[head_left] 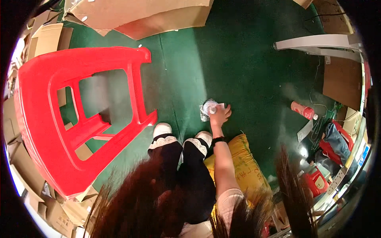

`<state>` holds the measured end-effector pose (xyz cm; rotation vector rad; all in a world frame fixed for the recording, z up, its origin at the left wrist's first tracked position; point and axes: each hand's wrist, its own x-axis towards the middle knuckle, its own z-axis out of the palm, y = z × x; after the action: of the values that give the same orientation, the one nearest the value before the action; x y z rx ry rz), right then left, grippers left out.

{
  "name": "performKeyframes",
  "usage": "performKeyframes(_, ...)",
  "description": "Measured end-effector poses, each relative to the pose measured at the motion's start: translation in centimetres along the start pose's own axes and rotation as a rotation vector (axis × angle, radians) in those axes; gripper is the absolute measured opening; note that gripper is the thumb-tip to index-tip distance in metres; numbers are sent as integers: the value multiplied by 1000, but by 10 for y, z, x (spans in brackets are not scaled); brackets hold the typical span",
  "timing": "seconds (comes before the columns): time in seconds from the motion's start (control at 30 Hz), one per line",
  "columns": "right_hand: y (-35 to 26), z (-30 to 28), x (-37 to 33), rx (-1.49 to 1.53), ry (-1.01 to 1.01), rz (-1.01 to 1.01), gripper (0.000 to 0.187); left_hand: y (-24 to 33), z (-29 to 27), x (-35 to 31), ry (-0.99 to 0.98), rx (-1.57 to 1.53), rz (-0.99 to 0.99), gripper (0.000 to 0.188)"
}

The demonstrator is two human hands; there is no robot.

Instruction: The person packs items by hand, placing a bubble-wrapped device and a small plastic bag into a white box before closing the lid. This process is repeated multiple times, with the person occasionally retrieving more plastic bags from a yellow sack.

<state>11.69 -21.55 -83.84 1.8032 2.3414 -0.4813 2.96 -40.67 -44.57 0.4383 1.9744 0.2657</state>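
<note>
My right hand point(219, 115) reaches down to the green floor point(234, 67) and closes on a small clear plastic packet point(207, 109) with something white inside. A dark band sits on that wrist. My left hand is out of view, hidden by my hair and dark trousers. My two white shoes point(162, 129) stand just left of the packet.
A red plastic stool point(59, 115) stands at the left. A yellow sack point(242, 158) lies beside my right leg. Cardboard boxes point(139, 16) line the top and left edges. A red-and-white bottle point(303, 110) lies on the floor at right, near a white table leg point(317, 41) and clutter.
</note>
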Motion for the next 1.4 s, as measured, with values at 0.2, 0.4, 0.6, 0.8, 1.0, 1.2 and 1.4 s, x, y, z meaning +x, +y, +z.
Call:
performKeyframes(0.2,19,6,-2,515,-358,19,37,3,1,-12,-7,16,52,57)
performKeyframes(0.4,-13,-131,-70,973,-301,179,30,5,-6,-56,65,99,159,53)
performKeyframes(0.6,-66,-385,-160,1105,-219,22,10,74,-84,-95,436,-202,559,40)
performKeyframes(0.8,-98,-643,-237,1387,-267,-44,21,234,-189,-190,84,-291,955,41)
performKeyframes(1.0,-58,-764,-264,1463,32,95,23,341,-214,-259,-292,-10,1136,35)
performKeyframes(1.2,0,-831,-259,1318,230,32,24,420,-199,-284,-316,-25,1142,31)
performKeyframes(1.4,96,-850,-200,1087,520,359,30,491,-236,-288,-157,-298,1297,28)
